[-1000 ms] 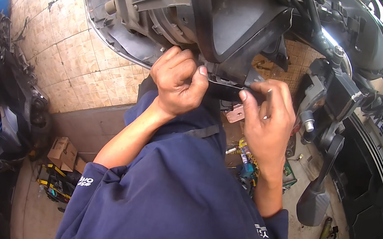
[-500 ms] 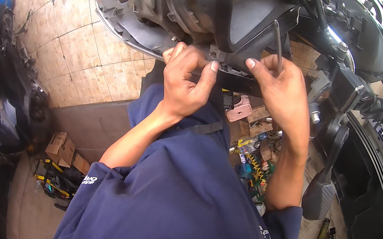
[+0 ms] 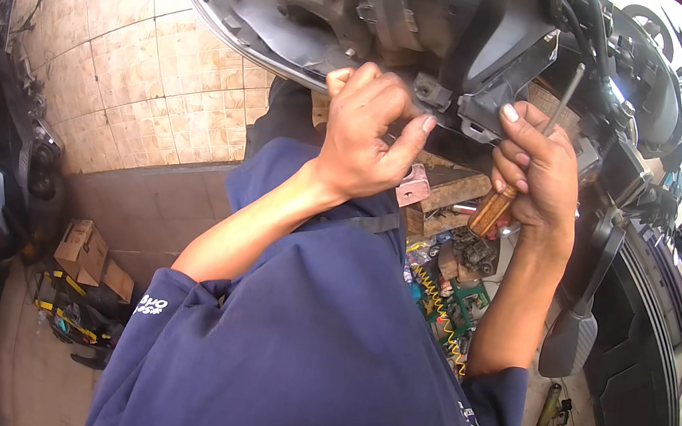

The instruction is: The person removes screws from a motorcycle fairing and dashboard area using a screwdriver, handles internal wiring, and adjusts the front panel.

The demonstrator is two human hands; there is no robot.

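Note:
A dark plastic motorcycle body panel point(image 3: 291, 47), seen from its ribbed inner side, spans the top of the view. My left hand point(image 3: 370, 134) is closed on its lower edge, thumb along the rim and fingers curled. A screwdriver point(image 3: 494, 212) with an amber handle rests in my right hand point(image 3: 546, 169). Its thin shaft points up past my thumb, with the tip off the panel. The thumb and bent fingers of that hand are beside a grey bracket-like corner point(image 3: 481, 115) of the panel; whether they touch it I cannot tell.
Below the hands lie wooden blocks point(image 3: 457, 189), a coiled yellow hose point(image 3: 443, 309) and assorted tools. A motorcycle mirror point(image 3: 571, 340) juts in at the right. Cardboard boxes point(image 3: 84, 250) stand lower left, beside a tiled wall point(image 3: 128, 75). More dark motorcycle parts crowd the left rim.
Both hands and the panel now appear further right in view. My right hand has turned and drawn back from the panel edge, showing the screwdriver's handle. The left hand keeps to the edge.

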